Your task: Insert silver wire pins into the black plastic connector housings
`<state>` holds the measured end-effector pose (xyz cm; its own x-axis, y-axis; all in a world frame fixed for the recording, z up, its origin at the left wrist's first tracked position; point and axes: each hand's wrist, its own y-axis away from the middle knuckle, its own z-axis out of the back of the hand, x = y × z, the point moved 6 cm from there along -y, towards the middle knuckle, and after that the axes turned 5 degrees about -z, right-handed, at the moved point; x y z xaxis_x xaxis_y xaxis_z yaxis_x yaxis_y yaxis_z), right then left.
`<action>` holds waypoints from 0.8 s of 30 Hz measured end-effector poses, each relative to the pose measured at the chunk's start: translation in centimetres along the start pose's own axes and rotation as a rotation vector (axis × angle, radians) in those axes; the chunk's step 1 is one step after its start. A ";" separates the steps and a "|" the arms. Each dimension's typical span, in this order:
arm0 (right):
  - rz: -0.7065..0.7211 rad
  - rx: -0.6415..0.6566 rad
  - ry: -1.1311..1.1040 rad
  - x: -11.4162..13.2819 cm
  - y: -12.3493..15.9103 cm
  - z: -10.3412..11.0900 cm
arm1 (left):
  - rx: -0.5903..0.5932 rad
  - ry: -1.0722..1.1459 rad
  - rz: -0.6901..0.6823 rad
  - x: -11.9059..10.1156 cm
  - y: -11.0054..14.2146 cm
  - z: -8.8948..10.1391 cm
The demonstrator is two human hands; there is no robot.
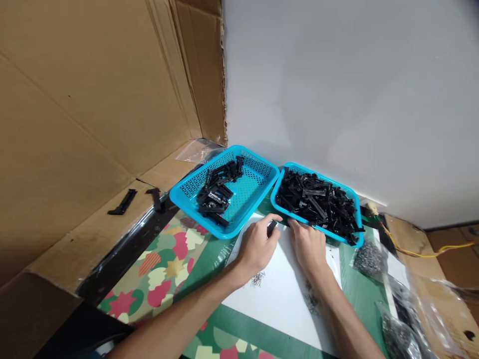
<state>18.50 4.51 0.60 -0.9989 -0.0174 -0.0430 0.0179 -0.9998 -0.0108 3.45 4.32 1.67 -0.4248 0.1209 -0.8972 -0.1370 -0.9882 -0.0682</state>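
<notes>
My left hand [260,242] is closed around a small black plastic part [272,228], which shows between thumb and forefinger. Close beside it, my right hand [309,244] has its fingers curled together at the front rim of the fuller basket; what they pinch, if anything, is hidden. Both hands are over a white sheet [277,309]. Small thin metal pieces lie on that sheet in a pile [257,279] by my left wrist, and a darker pile of tiny pieces [311,299] lies by my right forearm.
A blue basket [239,232] at the left holds some black parts; another blue basket [359,212] at the right is heaped with them. Two loose black parts [125,202] lie on cardboard. Plastic bags of small pieces [370,259] sit at the right, near a yellow cable [415,253].
</notes>
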 end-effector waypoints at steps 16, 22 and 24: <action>0.153 -0.070 -0.201 0.9 0.5 0.7 | 0.061 0.408 0.111 0.6 -0.4 -1.0; 0.038 -0.139 -0.568 0.0 3.6 2.1 | 0.150 0.533 0.137 -0.2 0.0 -1.2; -0.074 -0.136 -0.908 -0.7 4.4 2.4 | 0.233 0.580 0.137 -0.8 0.3 -1.7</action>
<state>19.18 0.07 2.94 -0.6465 -0.0131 0.7628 -0.1006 -0.9897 -0.1022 5.28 3.78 1.59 0.0922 -0.1399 -0.9859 -0.3350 -0.9367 0.1016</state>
